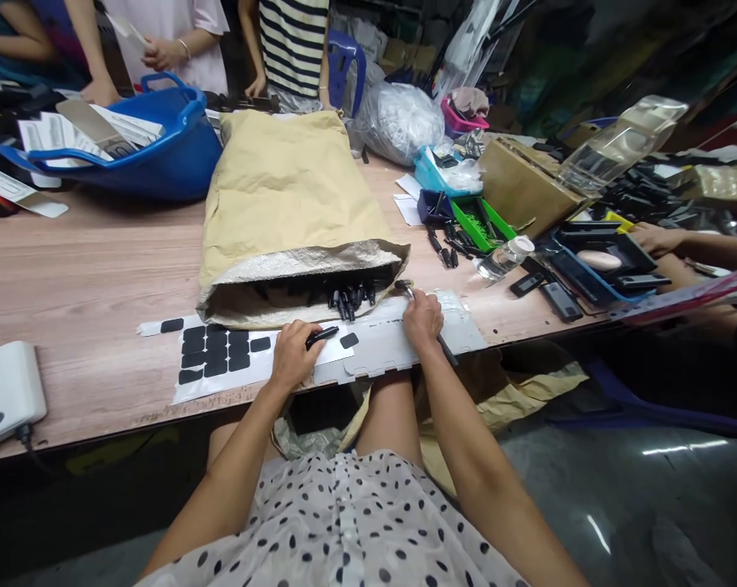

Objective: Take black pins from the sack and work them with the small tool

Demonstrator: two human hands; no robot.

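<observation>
Dim, cluttered workroom fills the background, and wood-grain laminate covers the desk (99,261), where I take the tan paper sack (283,179) as my landmark, lying with its open mouth toward me. Just in front of that mouth is the black pen-like piece (323,335): slim, smooth, slightly glossy, its right end tipped a little upward. My left hand (292,355) has a narrow grip, thumb and fingers pinching the piece. In front of the sack's right corner, my right hand (423,318) wraps its grip round what looks like a small hammer (447,350), metal head toward the sack.

Similar black pieces (347,300) crowd the right part of the sack's mouth; shadow swallows those deeper in, so I can't count them. In front of the sack's left half, a white sheet (262,365) bears black rounded patches (216,350). My fingers hide the piece's left end, and my palm covers the hammer's middle. Beyond the sack, the co-workers (292,49) are cut off by the top edge.
</observation>
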